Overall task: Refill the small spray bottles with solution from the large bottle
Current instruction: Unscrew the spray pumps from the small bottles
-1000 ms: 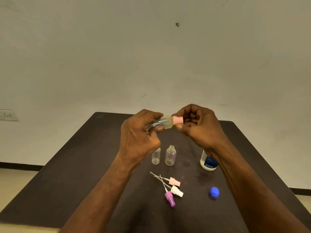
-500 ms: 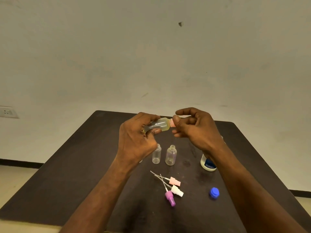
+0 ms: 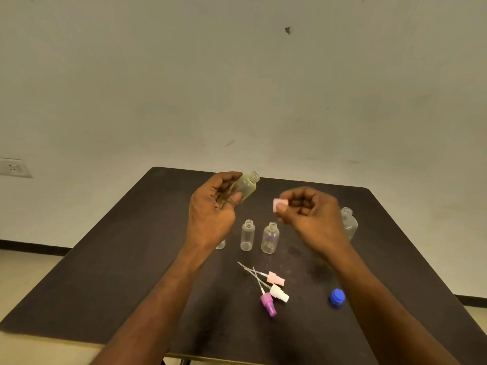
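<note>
My left hand (image 3: 210, 209) grips a small yellowish spray bottle (image 3: 246, 186), tilted with its open neck up and to the right. My right hand (image 3: 308, 214) pinches a pink spray head (image 3: 277, 204), apart from that bottle. Two small clear bottles (image 3: 247, 235) (image 3: 269, 237) stand open on the dark table (image 3: 110, 259) below my hands. A third (image 3: 220, 244) is mostly hidden behind my left wrist. The large bottle (image 3: 349, 222) stands open behind my right hand, largely hidden. Its blue cap (image 3: 337, 296) lies near my right forearm.
Three loose spray heads with dip tubes lie together on the table: pink (image 3: 275, 278), white (image 3: 279, 293) and purple (image 3: 268, 303). A wall socket (image 3: 13, 167) sits on the wall at far left. The table's front edge runs just under my forearms.
The pink spray head has come off the yellowish bottle. My right hand has carried it right and down, while my left hand has tipped the bottle's neck upward.
</note>
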